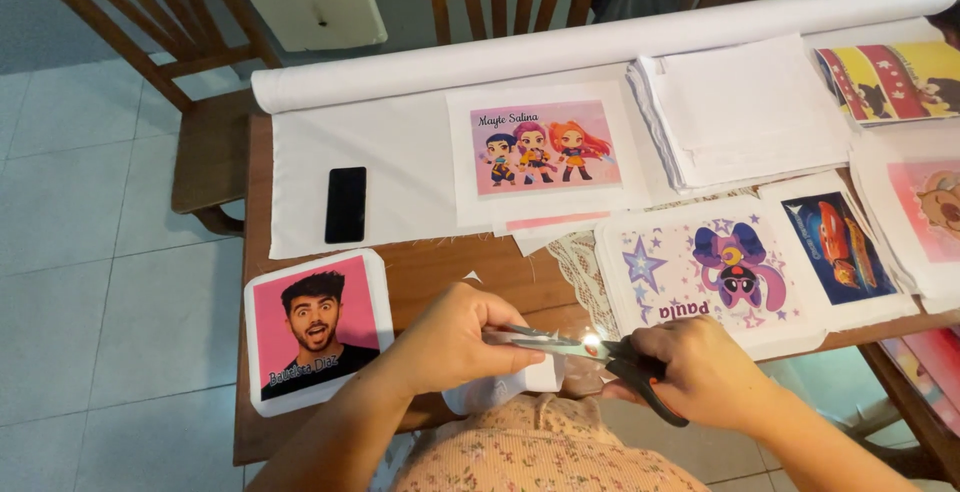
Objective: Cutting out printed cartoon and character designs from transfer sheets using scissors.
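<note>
Over the table edge, left hand [455, 337] pinches white fabric piece [510, 384]; right hand [700, 372] grips scissors [590, 350]

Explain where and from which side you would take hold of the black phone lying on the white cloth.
Grip the black phone across its two long edges, coming from straight above. It lies flat with its long axis running away from the person, on white cloth that leaves both edges free. The left hand is nearer but holds a white piece; the right hand holds scissors.
</note>
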